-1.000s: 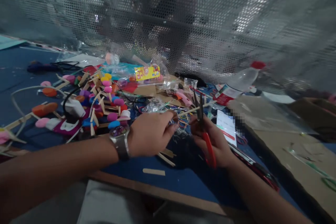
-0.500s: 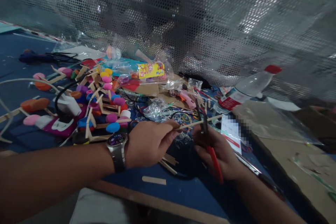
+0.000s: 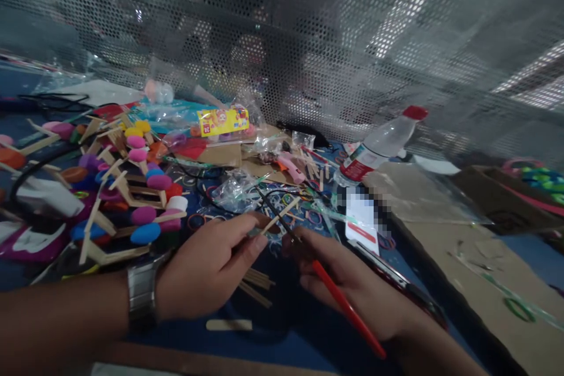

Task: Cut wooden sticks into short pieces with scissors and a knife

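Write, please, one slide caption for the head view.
Left hand holds a wooden stick, right hand red-handled scissors, above a cluttered blue table.

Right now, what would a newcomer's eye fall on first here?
Probably the red-handled scissors in the right hand, blades at a thin wooden stick held by the left hand. Next, the heap of brightly coloured blobs on the left, and the red-capped bottle beyond the right hand.
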